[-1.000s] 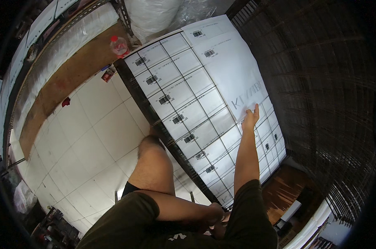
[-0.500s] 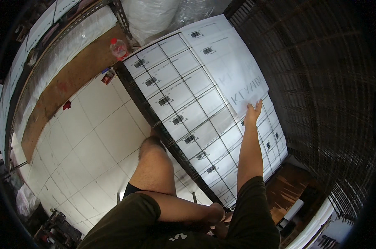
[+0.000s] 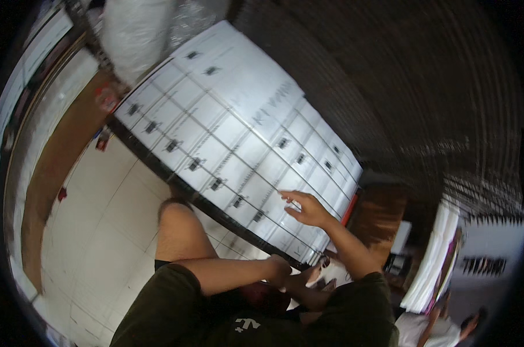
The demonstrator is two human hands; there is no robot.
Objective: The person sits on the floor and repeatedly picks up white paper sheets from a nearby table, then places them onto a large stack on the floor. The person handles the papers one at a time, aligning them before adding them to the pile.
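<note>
A low table is covered with white printed sheets (image 3: 207, 136), divided into a grid by dark lines, with small black printed blocks. A larger white sheet (image 3: 247, 69) lies over the far part. My right hand (image 3: 307, 209) hovers above the near right part of the grid, its fingers apart and holding nothing. Across my body reaches my left forearm. My left hand (image 3: 280, 270) is near the table's near corner beside my legs, its fingers turned away and hidden.
Dark slatted racks (image 3: 400, 98) rise along the right. A plastic bottle (image 3: 106, 98) stands by the far left corner, near large plastic-wrapped bundles (image 3: 137, 37). Tiled floor (image 3: 114, 214) lies to the left. Another person in a white top (image 3: 432, 328) is at the lower right.
My right hand has left the near edge of the larger sheet and drawn back toward me. My view has turned rightward, bringing the other person in. My left arm stays across my body.
</note>
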